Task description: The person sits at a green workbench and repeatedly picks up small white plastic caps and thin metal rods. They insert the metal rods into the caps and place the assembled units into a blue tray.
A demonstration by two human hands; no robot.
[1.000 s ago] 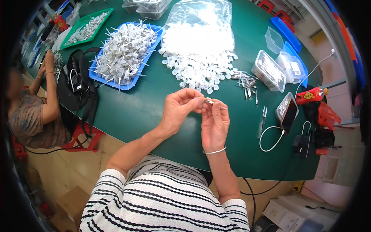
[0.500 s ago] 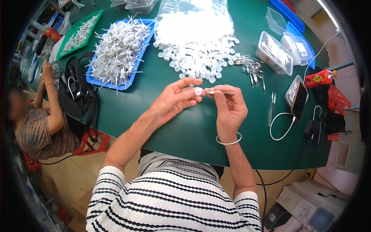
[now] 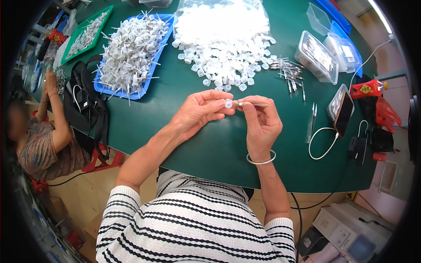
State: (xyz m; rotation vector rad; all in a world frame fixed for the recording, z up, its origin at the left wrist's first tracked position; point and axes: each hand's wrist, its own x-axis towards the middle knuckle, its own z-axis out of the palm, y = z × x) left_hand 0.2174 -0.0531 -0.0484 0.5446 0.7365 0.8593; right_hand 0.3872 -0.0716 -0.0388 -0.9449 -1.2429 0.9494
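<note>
- Small white round plastic cap (image 3: 228, 104), pinched at the fingertips of the left hand (image 3: 199, 111), raised just above the green surface (image 3: 184, 131).
- Thin silver metal pin (image 3: 251, 104), pinched in the grip of the right hand (image 3: 259, 125), lying level, tip touching the cap; whether already seated inside, impossible to tell.
- Just beyond the cap: loose heap of matching white caps (image 3: 223, 48) spilling from a clear plastic bag, still large, so apparently plenty left to fit.
- Beyond the cap to the left: blue plastic tray (image 3: 151, 72) piled with white caps already bearing pins (image 3: 129, 52), seemingly the finished share.
- Beyond the cap to the right: scattered spare metal pins (image 3: 289, 74), then a clear plastic box (image 3: 319, 61).
- Right of the cap: steel tweezers (image 3: 312, 122) lying unused near a phone (image 3: 341, 115).
</note>
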